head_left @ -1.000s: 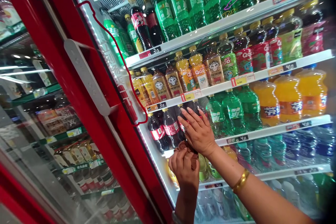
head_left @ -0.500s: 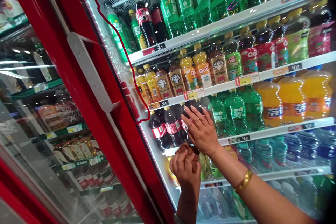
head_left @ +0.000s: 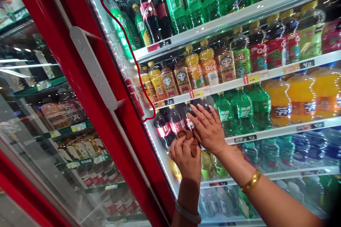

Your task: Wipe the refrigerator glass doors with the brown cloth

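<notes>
My left hand (head_left: 185,156) is closed round a crumpled brown cloth (head_left: 189,142), low in front of the drinks cooler. Just above and to its right is my right hand (head_left: 209,131), fingers stretched out and apart, with its lower edge beside the cloth. Behind the hands stand dark cola bottles (head_left: 163,127) with red labels and green bottles (head_left: 242,108) on the same shelf. Bracelets show on both wrists, a gold one (head_left: 251,181) on the right and a grey one (head_left: 188,213) on the left.
A red door frame (head_left: 106,138) with a long grey handle (head_left: 93,67) runs down the left side. White shelf edges (head_left: 229,87) cross the view, holding rows of juice bottles (head_left: 195,72) and large orange bottles (head_left: 303,99). More shelved drinks show behind glass at the left.
My left hand has moved up slightly with the cloth, closer to the cola bottles. My right hand has shifted a little right, its fingers still spread. The view has tilted slightly.
</notes>
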Demonstrator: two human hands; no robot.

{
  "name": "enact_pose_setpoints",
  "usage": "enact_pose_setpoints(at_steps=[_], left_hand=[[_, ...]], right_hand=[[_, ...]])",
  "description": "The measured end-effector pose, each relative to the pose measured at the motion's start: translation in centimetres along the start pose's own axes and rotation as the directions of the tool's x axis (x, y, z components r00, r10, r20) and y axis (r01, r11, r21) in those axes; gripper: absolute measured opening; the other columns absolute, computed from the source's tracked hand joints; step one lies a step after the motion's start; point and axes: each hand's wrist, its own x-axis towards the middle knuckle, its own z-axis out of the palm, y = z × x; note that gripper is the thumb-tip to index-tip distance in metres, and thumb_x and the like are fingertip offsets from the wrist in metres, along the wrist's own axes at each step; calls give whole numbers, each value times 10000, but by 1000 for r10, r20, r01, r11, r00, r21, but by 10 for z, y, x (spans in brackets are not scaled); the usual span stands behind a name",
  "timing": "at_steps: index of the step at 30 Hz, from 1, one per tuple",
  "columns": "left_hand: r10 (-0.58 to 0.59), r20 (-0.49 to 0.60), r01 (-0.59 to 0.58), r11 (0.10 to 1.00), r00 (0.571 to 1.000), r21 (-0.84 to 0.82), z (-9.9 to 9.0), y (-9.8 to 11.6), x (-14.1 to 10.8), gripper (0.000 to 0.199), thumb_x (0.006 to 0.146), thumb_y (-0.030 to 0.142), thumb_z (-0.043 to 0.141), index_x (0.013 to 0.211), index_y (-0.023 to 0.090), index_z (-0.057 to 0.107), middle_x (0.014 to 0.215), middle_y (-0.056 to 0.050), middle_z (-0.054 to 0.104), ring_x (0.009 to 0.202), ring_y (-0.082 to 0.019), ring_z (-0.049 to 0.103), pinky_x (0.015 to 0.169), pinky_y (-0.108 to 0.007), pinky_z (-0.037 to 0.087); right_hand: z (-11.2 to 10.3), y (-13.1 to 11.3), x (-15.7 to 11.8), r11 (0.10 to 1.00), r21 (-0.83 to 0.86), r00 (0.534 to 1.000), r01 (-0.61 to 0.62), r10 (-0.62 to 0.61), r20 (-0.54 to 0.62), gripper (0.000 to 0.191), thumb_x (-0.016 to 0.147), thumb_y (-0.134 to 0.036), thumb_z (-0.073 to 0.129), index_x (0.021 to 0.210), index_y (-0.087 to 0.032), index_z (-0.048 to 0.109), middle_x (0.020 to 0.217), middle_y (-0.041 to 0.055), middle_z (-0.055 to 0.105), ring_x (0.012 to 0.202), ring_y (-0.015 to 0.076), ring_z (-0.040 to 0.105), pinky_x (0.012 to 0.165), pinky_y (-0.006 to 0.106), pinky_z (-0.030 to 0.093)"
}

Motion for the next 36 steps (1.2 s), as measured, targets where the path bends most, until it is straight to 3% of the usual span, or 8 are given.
enact_pose_setpoints(at_steps=[4, 10, 15, 20, 22, 30, 32, 36], left_hand=[[35, 16, -35, 999, 999, 12, 1, -2, -41, 184, 815, 140, 718, 973, 231, 693, 1074, -70, 663, 1128, -277, 589, 1055, -465, 420], [-11, 88, 12, 1000, 996, -10, -5, -2, -48, 223, 801, 105, 714, 976, 243, 700, 1097, -67, 651, 1151, -283, 577, 1063, -471, 416], [-38, 122, 49, 995, 992, -90, -14, -3, -27, 200, 810, 157, 738, 988, 243, 705, 1075, -55, 651, 1085, -258, 601, 1017, -444, 456], [-143, -83, 138, 988, 986, -63, -19, -18, 21, 171, 860, 243, 750, 1026, 230, 711, 1119, -65, 653, 1093, -239, 619, 1034, -436, 474], [-121, -99, 121, 993, 988, 0, -16, -23, 24, 189, 849, 245, 765, 1029, 225, 712, 1121, -71, 651, 1118, -252, 612, 1061, -457, 459], [-26, 45, 25, 999, 999, 29, -11, -14, -66, 138, 834, 176, 743, 957, 227, 706, 1065, -69, 650, 1072, -256, 609, 1012, -443, 475], [-96, 57, 96, 995, 994, 15, -12, -15, -60, 124, 842, 198, 737, 958, 238, 714, 1071, -64, 653, 1054, -251, 619, 1005, -441, 476], [-230, -27, 231, 973, 973, 14, -12, -17, -6, 145, 860, 272, 741, 1001, 244, 724, 1112, -68, 646, 1095, -260, 621, 1034, -455, 466]], right_hand=[[-1, 1, -1, 1000, 7, 1000, 8, -8, 3, 589, 965, -198, 565, 1545, -223, 471, 1631, 71, 453, 1594, 215, 298, 1346, 505, 197], [-5, -1, -31, 1000, 2, 995, 25, -25, 95, 676, 976, -177, 532, 1624, -218, 346, 1660, 63, 400, 1611, 219, 250, 1348, 499, 201], [-6, -3, -45, 999, -12, 994, 30, -28, 108, 619, 983, -204, 551, 1588, -192, 417, 1644, 73, 426, 1614, 222, 238, 1358, 485, 169], [-8, -3, -41, 999, -15, 995, 29, -27, 94, 653, 971, -176, 535, 1606, -196, 382, 1643, 69, 424, 1620, 212, 213, 1357, 483, 187], [-8, -4, -40, 1000, -16, 995, 27, -25, 93, 657, 968, -165, 532, 1606, -191, 380, 1640, 68, 430, 1620, 211, 211, 1358, 477, 183], [-6, -3, -43, 1000, -11, 993, 19, -17, 117, 615, 990, -210, 517, 1594, -198, 403, 1657, 61, 405, 1617, 216, 228, 1361, 478, 148], [-6, -3, -43, 1000, -13, 992, 19, -17, 127, 619, 983, -213, 531, 1590, -197, 410, 1659, 63, 403, 1618, 220, 225, 1362, 483, 151], [-7, -3, -43, 1000, -13, 991, 24, -23, 131, 638, 968, -210, 560, 1589, -196, 413, 1650, 72, 421, 1617, 218, 228, 1363, 486, 155]])
